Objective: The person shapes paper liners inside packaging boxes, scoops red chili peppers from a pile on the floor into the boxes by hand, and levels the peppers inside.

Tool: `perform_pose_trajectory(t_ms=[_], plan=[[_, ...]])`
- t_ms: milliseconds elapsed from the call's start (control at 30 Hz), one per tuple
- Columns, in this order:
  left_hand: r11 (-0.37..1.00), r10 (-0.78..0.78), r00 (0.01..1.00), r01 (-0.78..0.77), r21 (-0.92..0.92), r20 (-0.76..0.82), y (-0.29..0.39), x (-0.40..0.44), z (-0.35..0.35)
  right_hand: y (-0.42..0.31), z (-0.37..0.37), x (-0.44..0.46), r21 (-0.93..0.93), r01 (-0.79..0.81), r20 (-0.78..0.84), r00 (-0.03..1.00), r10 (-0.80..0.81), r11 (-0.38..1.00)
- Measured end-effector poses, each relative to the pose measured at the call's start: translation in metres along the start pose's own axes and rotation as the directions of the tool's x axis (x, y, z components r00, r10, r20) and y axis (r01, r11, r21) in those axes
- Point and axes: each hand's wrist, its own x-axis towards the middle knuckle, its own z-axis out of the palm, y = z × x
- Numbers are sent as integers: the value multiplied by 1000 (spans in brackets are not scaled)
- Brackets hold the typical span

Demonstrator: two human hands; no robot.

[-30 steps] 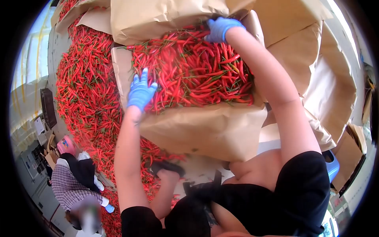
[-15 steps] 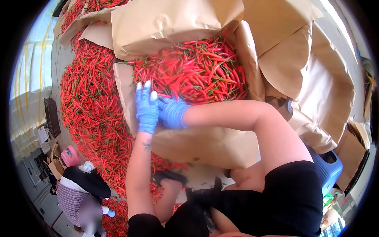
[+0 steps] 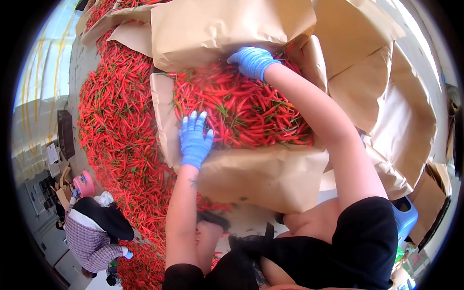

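Red chili peppers with green stems fill a box lined with brown paper in front of me. My left hand, in a blue glove with pale fingertips, rests open with spread fingers on the peppers at the near left corner. At the far side, my blue-gloved right hand lies on the peppers beside the raised back flap of paper. Its fingers stretch to the left and look open, though their tips are partly hidden. Neither hand visibly grips a pepper.
A large heap of loose chilies spreads along the left. Another person in a checked garment bends at lower left near a pink bucket. More brown paper stands at right, above a blue plastic object.
My right hand has moved from beside my left hand to the far side of the box. My left hand has shifted slightly down and right in view, its fingers now spread.
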Motion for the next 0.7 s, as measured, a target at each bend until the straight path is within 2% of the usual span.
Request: perform_pose_trajectory(t_ms=[33, 133, 200, 233, 267, 300, 333, 400, 433, 467, 533, 600, 667, 700], plan=[[1000, 12, 1000, -12, -11, -13, -1, 0, 1, 2, 3, 3, -66, -18, 98, 995, 24, 998], [999, 21, 999, -23, -41, -46, -1, 0, 1, 13, 13, 5, -124, 33, 83, 996, -22, 992], [999, -33, 990, 29, -26, -136, 4, 2, -2, 19, 15, 8, -71, -6, 89, 996, 12, 997], [1000, -2, 947, 3, 3, -322, 11, 5, -5, 23, 13, 6, -95, 9, 66, 998, -3, 995], [990, 137, 874, -138, 32, -467, 20, 13, -15, 26, 11, 4, -118, 23, 46, 999, -18, 993], [950, 270, 846, -311, -14, -459, 32, 25, -24, 29, 10, -2, -41, 53, -68, 996, -56, 998], [879, 395, 796, -472, -61, -459, 48, 38, -31, 29, 6, -6, -43, 52, -67, 996, -55, 998], [779, 584, 719, -627, 12, -378, 88, 59, -30, 27, -9, -12, 198, 46, -157, 987, -15, 979], [789, 590, 722, -611, 67, -361, 106, 67, -27, 27, -16, -15, 308, -9, -157, 986, 60, 951], [794, 597, 724, -595, 125, -345, 118, 76, -25, 28, -20, -15, 302, -10, -160, 985, 61, 953], [888, 445, 889, -424, 181, -103, 116, 93, -23, 29, -25, -15, 480, -63, -127, 982, 140, 875], [926, 352, 929, -327, 190, -112, 95, 89, -27, 24, -38, -20, 448, -70, -132, 981, 144, 891], [971, 186, 981, -175, 162, -54, 71, 79, -29, 23, -40, -22, 322, -100, -90, 987, 136, 941], [970, 176, 981, -160, 182, -77, 57, 73, -25, 23, -36, -22, 330, -100, -90, 986, 137, 939]])
